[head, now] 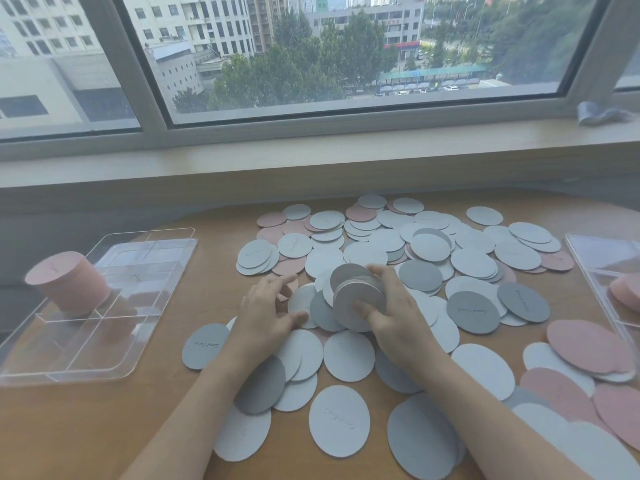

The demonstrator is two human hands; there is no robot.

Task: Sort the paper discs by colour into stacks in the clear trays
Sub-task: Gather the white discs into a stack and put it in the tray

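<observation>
Light wood tabletop (104,427) fills the lower half of the head view, pushed up against a pale windowsill (311,161). Above it a big window (346,46) with grey frames shows apartment blocks, trees and parked cars far below. A crumpled grey cloth (602,114) sits on the sill at the upper right.

Loose paper discs (474,263) cover the centre and right of the table: white, grey and pink, overlapping in a messy spread, some with faint handwriting. Pink ones bunch at the lower right edge and at the far side of the heap.

Right hand (398,317), frame centre, grips a small stack of grey discs (358,294) held on edge, thumb on the near face, fingers curled over the top. Left hand (266,313) is just left of it, fingers loosely spread and reaching toward the stack, thumb resting near a white disc on the table; holds nothing that I can see.

Clear tray (152,237) with dividers sits at the left of the frame, well apart from the heap. A tall stack of pink discs (67,282) stands in its far-left compartment. A second clear tray (588,258) is cut off by the right edge, with pink discs (625,292) inside; which compartment, cannot tell.
</observation>
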